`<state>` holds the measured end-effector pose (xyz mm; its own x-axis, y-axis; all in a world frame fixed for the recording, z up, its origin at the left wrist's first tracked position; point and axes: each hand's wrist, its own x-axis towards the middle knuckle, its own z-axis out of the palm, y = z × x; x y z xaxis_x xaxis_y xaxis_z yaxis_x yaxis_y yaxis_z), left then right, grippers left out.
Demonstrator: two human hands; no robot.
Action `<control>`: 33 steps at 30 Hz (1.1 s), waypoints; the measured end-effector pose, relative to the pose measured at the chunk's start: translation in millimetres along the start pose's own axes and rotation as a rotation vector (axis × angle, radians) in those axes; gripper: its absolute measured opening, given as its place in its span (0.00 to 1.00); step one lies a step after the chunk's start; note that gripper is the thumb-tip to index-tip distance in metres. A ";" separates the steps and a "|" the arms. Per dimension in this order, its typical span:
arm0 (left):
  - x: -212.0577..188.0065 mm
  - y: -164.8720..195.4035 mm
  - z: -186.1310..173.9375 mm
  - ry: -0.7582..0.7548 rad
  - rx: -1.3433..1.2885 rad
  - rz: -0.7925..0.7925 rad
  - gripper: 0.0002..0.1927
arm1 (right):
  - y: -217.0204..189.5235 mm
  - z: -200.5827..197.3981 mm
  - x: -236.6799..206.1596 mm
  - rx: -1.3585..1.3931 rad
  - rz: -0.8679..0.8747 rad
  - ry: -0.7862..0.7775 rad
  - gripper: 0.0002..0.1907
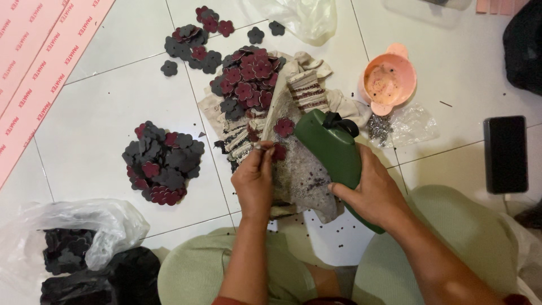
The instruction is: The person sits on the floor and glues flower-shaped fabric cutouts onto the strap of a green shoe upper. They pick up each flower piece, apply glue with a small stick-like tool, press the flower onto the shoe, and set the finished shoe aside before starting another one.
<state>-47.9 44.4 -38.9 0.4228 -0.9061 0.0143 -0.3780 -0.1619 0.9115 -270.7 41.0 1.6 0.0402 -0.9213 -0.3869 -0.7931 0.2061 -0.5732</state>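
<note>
We are working over a cloth heaped with flower cut-outs.
Our right hand point(370, 192) is closing around a green bottle point(333, 149), tilted toward eleven o'clock; our left hand point(254, 181) is pinching a thin pale stick point(275, 110) beside a maroon flower point(284, 126). At nine o'clock a dark pile point(162, 164) is lying; at one o'clock, a pink bowl point(389, 79).
</note>
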 end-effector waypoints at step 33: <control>3.0 -18.7 5.3 0.044 0.187 0.406 0.13 | -104.4 -72.5 -81.0 0.378 -0.442 0.302 0.51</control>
<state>-43.9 42.6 -58.1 0.2428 -0.8939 0.3769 -0.6610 0.1320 0.7387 -235.2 70.1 145.2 0.0977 -0.9865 0.1317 -0.4700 -0.1624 -0.8676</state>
